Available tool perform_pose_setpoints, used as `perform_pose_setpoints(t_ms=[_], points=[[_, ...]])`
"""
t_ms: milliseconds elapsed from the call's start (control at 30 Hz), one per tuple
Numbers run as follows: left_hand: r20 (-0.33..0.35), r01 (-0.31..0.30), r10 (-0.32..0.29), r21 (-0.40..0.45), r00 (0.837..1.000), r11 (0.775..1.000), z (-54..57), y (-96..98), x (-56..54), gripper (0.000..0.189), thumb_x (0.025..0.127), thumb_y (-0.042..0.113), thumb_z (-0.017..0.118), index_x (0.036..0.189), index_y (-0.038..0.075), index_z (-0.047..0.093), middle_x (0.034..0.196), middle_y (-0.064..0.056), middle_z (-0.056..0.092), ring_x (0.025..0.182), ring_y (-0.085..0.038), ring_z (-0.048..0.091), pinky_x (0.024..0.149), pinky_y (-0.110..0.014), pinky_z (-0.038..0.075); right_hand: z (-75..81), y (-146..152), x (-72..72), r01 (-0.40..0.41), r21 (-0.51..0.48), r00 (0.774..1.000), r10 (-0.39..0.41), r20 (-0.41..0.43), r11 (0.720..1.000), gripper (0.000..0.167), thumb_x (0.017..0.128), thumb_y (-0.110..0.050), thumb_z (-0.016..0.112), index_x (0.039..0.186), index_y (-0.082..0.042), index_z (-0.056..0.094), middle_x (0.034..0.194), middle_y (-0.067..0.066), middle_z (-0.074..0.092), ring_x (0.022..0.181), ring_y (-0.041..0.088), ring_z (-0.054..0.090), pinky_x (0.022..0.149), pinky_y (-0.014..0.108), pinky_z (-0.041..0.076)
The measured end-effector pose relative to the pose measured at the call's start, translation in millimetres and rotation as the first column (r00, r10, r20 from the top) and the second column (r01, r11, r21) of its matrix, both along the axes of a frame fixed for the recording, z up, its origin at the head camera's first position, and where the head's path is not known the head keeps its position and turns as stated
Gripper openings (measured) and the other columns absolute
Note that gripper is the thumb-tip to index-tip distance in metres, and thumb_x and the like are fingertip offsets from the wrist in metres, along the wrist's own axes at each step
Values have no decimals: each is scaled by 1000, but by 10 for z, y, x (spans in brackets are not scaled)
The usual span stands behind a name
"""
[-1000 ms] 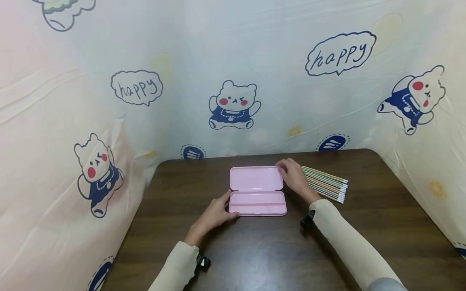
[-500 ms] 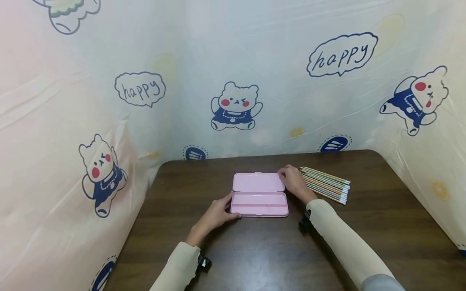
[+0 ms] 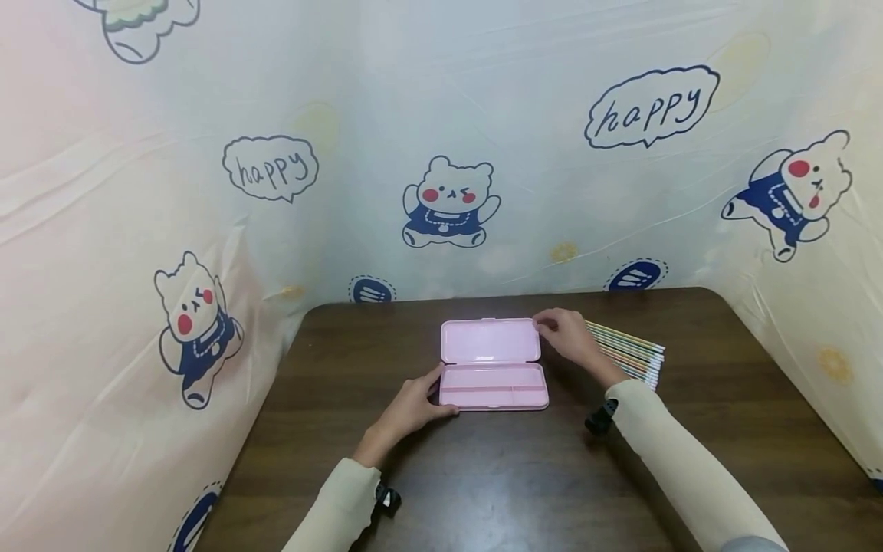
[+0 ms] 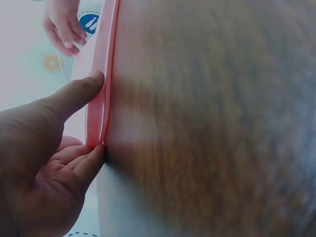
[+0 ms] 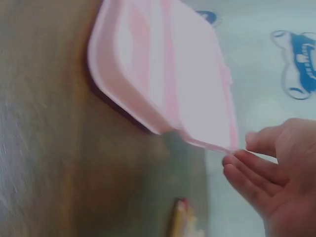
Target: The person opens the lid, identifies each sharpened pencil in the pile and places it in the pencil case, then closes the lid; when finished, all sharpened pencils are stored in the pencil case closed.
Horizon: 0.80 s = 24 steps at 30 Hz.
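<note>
A pink pencil case [image 3: 493, 397] lies on the brown table, its lid [image 3: 490, 341] swung back from the hinge and its divided tray facing up. My left hand [image 3: 408, 405] grips the case's left end. In the left wrist view its thumb [image 4: 89, 89] presses the front wall, with fingers round the corner. At the lid's far right corner is my right hand [image 3: 569, 337]. In the right wrist view its fingertips [image 5: 231, 163] touch that corner from beneath, while the thumb stands apart from them.
Several striped pencils [image 3: 628, 345] with white ends lie side by side to the right of the case, partly hidden by the right wrist. A printed curtain [image 3: 448, 92] surrounds the table [image 3: 469, 491] at the back and sides.
The lid's angle has shifted, first looking narrower, then broader. My right hand has moved slightly right, its fingers less bent. My left hand stays on the case's left end.
</note>
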State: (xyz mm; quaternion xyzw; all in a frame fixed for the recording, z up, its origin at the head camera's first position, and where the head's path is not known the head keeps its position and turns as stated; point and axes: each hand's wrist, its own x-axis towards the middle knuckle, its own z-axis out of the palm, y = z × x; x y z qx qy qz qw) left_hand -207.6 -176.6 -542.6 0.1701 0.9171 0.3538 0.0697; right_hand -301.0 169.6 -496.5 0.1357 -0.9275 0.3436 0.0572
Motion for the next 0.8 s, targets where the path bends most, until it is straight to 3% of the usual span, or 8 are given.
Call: perform_pose_setpoints(t_ms=[167,433,800], points=[[3,3,-3,2,1000,1000,-8,-7,-5,97,92,38,86,168,11,33,169,-12,42,153,-31,48,116,-45,49,256,228,130,-43,4,999,42,6,999,22,106,-11,66,123,-2,76,119,19,78,102,32,73,91,52,63],[-12,10,-10,15,1000,1000,-7,-15,-8,97,92,41,85,168,13,32,169,-11,43,152,-30,49,117,-45,49,500,675,348,-39,53,999,40,-23,998,20,105,-11,67,119,-4,78,113,17,79,94,27,70,87,49,61],[2,14,-14,18,1000,1000,19,-4,14,96,93,38,84,169,12,31,170,-12,41,153,-31,48,117,-46,48,568,1294,662,11,163,996,2,-84,987,17,103,-8,69,114,-4,80,109,17,80,91,27,72,79,47,61]])
